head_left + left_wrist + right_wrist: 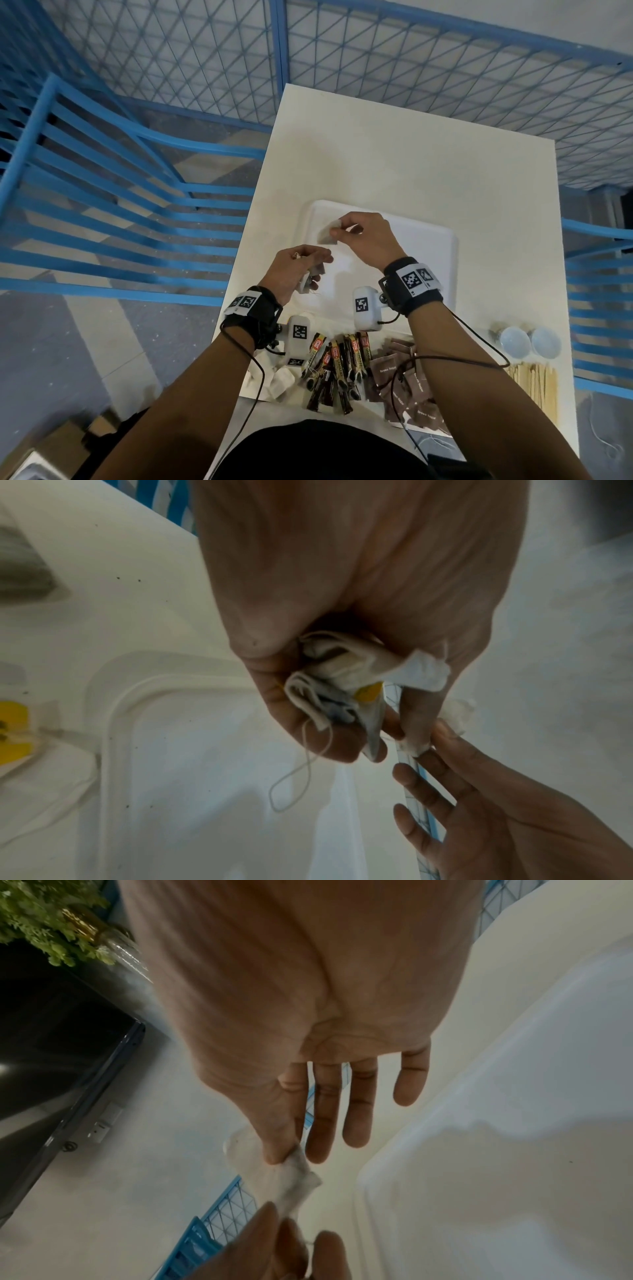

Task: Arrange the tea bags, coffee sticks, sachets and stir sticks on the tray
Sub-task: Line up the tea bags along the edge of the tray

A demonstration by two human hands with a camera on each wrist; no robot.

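A white tray [442, 246] lies mid-table. Over its left part my right hand [359, 236] pinches one tea bag [329, 234] between thumb and forefinger; the same tea bag [291, 1180] shows in the right wrist view with the other fingers straight. My left hand [298, 270] hovers at the tray's left edge and grips a bunch of tea bags [342, 677] with a loose string hanging down. Coffee sticks [339, 370], brown sugar sachets [407, 387] and wooden stir sticks [534, 387] lie along the near edge of the table. More tea bags [274, 373] lie at the near left.
Two small white cups [529, 342] stand at the table's right, above the stir sticks. A blue mesh fence [342, 51] and blue slatted frames [120, 212] surround the white table [411, 154]. Cardboard boxes [51, 445] sit on the floor at the lower left.
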